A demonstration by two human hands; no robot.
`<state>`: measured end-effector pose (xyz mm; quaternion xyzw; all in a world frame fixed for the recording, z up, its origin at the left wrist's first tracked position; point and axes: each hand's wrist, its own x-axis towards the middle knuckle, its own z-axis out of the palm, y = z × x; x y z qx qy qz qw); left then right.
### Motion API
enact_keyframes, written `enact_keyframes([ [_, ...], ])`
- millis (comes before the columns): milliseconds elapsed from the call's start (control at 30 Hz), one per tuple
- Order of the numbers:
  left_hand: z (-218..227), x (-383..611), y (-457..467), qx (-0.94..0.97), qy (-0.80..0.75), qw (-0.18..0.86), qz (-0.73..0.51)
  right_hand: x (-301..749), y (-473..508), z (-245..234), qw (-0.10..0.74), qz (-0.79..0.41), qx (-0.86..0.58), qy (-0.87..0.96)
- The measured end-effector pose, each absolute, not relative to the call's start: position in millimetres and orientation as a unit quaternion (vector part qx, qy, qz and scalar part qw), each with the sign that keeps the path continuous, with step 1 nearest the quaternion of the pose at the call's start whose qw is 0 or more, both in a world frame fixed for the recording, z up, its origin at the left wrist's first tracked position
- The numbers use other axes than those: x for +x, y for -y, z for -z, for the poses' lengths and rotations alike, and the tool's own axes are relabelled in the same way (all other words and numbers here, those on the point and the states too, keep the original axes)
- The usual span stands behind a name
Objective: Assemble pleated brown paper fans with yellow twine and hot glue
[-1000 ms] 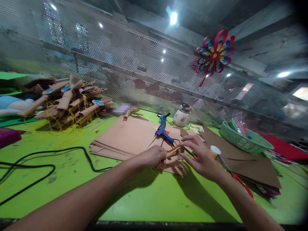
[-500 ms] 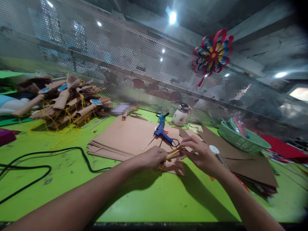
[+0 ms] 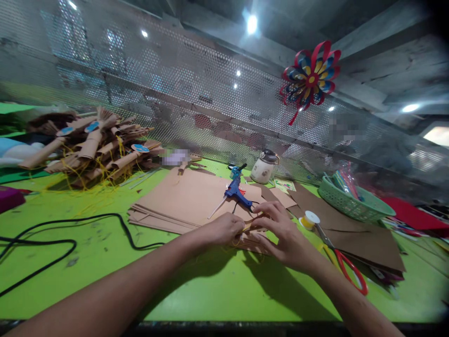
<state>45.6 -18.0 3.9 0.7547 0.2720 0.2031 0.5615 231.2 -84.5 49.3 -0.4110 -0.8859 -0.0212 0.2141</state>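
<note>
My left hand (image 3: 227, 228) is closed in a pinch on a piece of brown kraft paper (image 3: 249, 242) with yellow string (image 3: 247, 226) along its top. From the other side, my right hand (image 3: 282, 234) curls its fingers and thumb around the paper's right end. Both hands partly hide the piece, so its full shape does not show. Just beyond them, a blue glue gun (image 3: 235, 189) rests on a stack of kraft paper sheets (image 3: 182, 196).
Scissors with red handles (image 3: 351, 271) and a spool of yellow string (image 3: 308, 219) lie at right, near a green basket (image 3: 351, 203). A white jug (image 3: 263, 168) stands behind. Rolled paper pieces (image 3: 101, 145) are heaped at left; a black cable (image 3: 121, 224) crosses the green table (image 3: 105, 271).
My right hand has moved left along the piece, closer to my left hand. The spool and scissors show more fully now. My left hand has hardly moved.
</note>
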Motion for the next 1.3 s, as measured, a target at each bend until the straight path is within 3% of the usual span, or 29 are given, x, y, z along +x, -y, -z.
enact_keyframes([
  [333, 2, 49, 14, 0.806, -0.269, 0.484, -0.210, 227, 82, -46, 0.210, 0.027, -0.435, 0.875],
  [633, -1, 52, 21, 0.792, -0.318, 0.475, -0.213, 222, 83, -40, 0.198, 0.033, -0.435, 0.878],
  [900, 5, 54, 17, 0.789, -0.314, 0.489, -0.198, 228, 90, -37, 0.273, 0.024, -0.431, 0.860],
  [1300, -3, 54, 24, 0.782, -0.337, 0.479, -0.213, 224, 84, -32, 0.213, 0.031, -0.438, 0.873],
])
